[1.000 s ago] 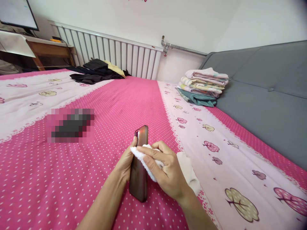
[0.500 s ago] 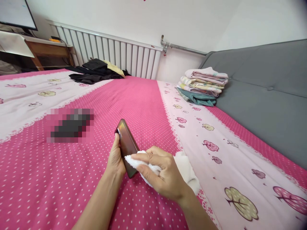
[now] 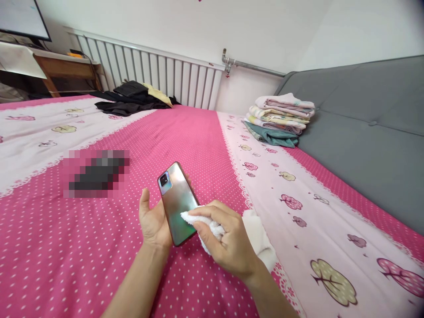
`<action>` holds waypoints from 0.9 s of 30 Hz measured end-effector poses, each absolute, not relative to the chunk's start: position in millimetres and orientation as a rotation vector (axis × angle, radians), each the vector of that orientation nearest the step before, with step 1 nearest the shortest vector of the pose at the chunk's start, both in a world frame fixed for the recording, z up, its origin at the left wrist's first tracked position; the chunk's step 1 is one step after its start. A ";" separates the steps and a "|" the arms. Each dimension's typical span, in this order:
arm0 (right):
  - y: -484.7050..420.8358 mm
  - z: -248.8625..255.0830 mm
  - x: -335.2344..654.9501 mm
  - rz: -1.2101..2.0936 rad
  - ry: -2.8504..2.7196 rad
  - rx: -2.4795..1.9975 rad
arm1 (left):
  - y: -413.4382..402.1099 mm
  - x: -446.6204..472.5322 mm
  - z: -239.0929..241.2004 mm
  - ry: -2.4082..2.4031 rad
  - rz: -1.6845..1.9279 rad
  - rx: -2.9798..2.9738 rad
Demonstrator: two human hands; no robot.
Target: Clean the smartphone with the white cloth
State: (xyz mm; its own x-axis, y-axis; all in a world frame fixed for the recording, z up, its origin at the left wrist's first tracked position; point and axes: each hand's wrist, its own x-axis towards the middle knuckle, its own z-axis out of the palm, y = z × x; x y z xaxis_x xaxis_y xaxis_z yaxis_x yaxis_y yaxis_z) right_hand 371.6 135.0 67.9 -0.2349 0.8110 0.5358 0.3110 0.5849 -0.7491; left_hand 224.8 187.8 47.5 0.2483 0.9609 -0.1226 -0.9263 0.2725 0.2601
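A smartphone [image 3: 180, 198] with a shiny brown-green back and a camera block at its top left faces up at me. It rests in my left hand [image 3: 155, 225], whose thumb stands away from the phone's left edge while the fingers lie behind it, mostly hidden. My right hand [image 3: 228, 238] pinches a white terry cloth [image 3: 207, 225] between thumb and fingers. The cloth's tip is at the lower right part of the phone's back. Just behind my right wrist, a larger white cloth [image 3: 260, 238] lies on the bed.
The bed has a pink dotted sheet [image 3: 195, 137]. A pixelated dark object [image 3: 97, 173] lies on the left. Dark clothes [image 3: 132, 97] lie near the radiator [image 3: 149, 62]. Folded fabrics [image 3: 280, 119] are stacked by the grey headboard [image 3: 364, 101]. A desk [image 3: 66, 66] with a monitor stands far left.
The phone has turned so that its back faces me more fully. My left thumb has come off its edge and spread outward. The right hand with the cloth has barely moved.
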 end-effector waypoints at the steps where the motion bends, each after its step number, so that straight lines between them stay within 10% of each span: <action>1: 135.1 67.9 371.8 0.626 -1.802 -0.923 | 186.9 225.4 46.2 0.217 1.281 0.174; 27: 141.4 56.0 370.5 0.652 -1.805 -1.060 | 195.8 217.7 21.3 -0.009 1.189 0.343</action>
